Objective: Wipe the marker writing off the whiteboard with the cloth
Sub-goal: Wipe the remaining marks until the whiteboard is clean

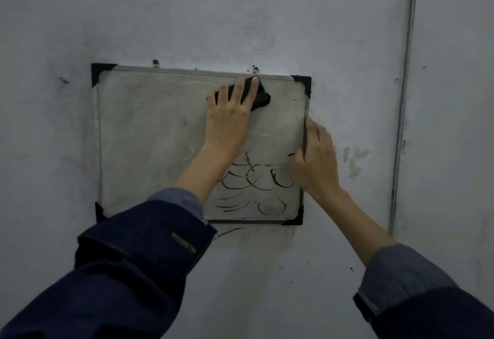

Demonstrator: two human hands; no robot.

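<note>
Left hand pressed the cloth flat with spread fingers near the board top edge, right hand gripped its right edge; remaining writing low right likely needed firm overlapping downward strokes.

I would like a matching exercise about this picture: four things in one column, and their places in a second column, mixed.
Things:
1. cloth
2. left hand
3. right hand
4. marker writing

Places:
A. grips the right edge of the whiteboard
B. lower right part of the board
C. under the fingers, near the top edge
D. presses flat on the cloth

Pairs: 1-C, 2-D, 3-A, 4-B
</note>
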